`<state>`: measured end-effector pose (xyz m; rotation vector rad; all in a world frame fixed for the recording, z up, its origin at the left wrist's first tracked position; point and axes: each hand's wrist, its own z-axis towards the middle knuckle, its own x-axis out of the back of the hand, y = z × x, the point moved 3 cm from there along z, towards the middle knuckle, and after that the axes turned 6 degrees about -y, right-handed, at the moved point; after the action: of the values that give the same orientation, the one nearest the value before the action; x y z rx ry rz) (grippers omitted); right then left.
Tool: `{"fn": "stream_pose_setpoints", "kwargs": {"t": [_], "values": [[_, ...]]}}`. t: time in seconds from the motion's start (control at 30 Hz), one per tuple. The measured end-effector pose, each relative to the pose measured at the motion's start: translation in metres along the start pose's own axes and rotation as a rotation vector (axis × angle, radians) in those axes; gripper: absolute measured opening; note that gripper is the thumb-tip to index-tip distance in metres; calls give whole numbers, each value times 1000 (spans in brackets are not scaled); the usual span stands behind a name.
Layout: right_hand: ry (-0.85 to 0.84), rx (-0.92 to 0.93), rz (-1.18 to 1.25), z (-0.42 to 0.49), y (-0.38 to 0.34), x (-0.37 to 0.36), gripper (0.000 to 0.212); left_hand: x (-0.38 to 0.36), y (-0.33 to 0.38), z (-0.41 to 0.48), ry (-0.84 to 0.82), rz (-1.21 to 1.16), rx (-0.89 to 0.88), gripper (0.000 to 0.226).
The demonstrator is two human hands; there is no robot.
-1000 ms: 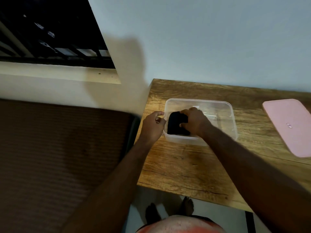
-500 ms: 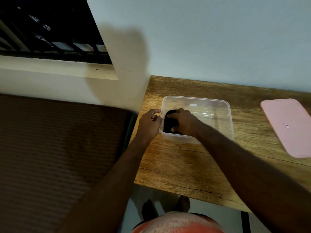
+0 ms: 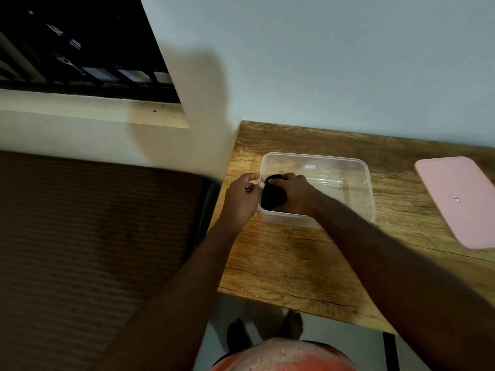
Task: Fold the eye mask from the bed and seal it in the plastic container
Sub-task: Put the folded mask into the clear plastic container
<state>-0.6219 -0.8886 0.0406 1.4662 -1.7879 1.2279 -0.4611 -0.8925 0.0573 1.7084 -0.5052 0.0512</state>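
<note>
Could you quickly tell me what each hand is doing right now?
Left hand: closed on the container rim.
Right hand: pressing the eye mask down inside; grip cannot be told.

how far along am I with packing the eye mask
Done: the folded eye mask is inside the clear container on the desk. In hand: your right hand presses it down while your left hand steadies the rim. Left: the pink lid lies apart, not yet on.
</note>
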Motion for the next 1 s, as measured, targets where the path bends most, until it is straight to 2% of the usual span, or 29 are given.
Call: {"fn": "stream_pose_setpoints", "kwargs": {"t": [0.13,0.33,0.47,0.63,0.77,1.0], "values": [[36,-18,52,-2,3,1,87,1,0,0,-8,-11,2,27],[-5,-24,131,-2,5,4,85,1,-1,2,-23,-39,-7,26],[-5,1,134,-2,5,4,79,1,-2,2,-25,-49,-7,27],[76,36,99,-1,-2,6,69,1,-1,1,-30,-72,-11,26],[3,70,51,2,-8,1,65,1,-2,0,-32,-66,-15,26],[-8,53,39,2,-11,2,66,0,-2,2,-19,-28,-22,27]]}}
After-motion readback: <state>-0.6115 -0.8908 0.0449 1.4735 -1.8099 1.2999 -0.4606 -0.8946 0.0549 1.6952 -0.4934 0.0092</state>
